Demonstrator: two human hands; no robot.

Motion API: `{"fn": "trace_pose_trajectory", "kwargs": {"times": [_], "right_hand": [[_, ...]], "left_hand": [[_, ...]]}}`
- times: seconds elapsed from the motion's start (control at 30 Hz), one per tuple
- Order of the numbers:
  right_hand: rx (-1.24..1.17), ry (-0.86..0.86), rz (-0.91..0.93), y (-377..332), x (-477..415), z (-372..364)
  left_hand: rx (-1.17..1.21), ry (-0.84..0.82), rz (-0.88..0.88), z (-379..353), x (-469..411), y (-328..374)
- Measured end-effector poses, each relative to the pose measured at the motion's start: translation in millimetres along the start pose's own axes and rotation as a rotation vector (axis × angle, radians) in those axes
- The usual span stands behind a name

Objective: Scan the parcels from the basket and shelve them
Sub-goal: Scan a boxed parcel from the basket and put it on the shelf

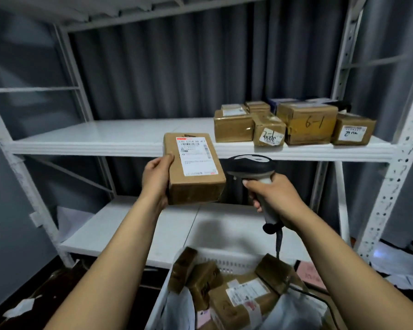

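Several shelved parcels crowd the right end of the white rack, grey curtain behind. Left hand grips a labelled parcel, right hand clutches the scanner beside it, above the basket.

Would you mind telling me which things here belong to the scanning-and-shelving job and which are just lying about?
Job: held parcel, scanner, basket, basket parcels, shelved parcels, shelf.
Lying about: loose papers on the floor, pink slip, white sheet by the lower shelf.

Brown labelled parcel held up (label upward); more in white basket.
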State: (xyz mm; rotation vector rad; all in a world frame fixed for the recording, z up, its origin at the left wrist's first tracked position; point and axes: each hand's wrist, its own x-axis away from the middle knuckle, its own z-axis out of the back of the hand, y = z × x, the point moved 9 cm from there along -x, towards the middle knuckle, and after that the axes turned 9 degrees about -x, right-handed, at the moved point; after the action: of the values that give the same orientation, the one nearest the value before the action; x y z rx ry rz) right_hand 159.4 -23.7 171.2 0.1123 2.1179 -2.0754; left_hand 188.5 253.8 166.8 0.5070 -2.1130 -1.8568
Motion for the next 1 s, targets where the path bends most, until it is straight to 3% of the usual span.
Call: {"fn": "trace_pose_trajectory", "kwargs": {"times": [0.27, 0.43, 0.53, 0.67, 0.73, 0.87, 1.0], "right_hand": [[-0.092, 0.092, 0.026, -37, -63, 4], [-0.049, 0.129, 0.052, -47, -94, 8], [-0.024, 0.137, 0.049, -46, -107, 9], [-0.018, 0.147, 0.047, -42, -117, 12], [-0.004, 0.149, 0.045, -38, -120, 13], [0.024, 0.137, 0.054, -38, -121, 12], [0.060, 0.120, 0.064, -38, -122, 8]], "left_hand": [[-0.014, 0.109, 0.043, -30, -65, 52], [0.086, 0.057, 0.128, -56, -101, 53], [0.051, 0.085, 0.091, -60, -123, 60], [-0.283, 0.157, -0.283, -61, -123, 89], [-0.474, 0.045, -0.506, -70, -113, 97], [-1.177, -0.109, -0.895, -84, -110, 88], [-1.318, -0.034, -1.087, -77, -105, 91]]}}
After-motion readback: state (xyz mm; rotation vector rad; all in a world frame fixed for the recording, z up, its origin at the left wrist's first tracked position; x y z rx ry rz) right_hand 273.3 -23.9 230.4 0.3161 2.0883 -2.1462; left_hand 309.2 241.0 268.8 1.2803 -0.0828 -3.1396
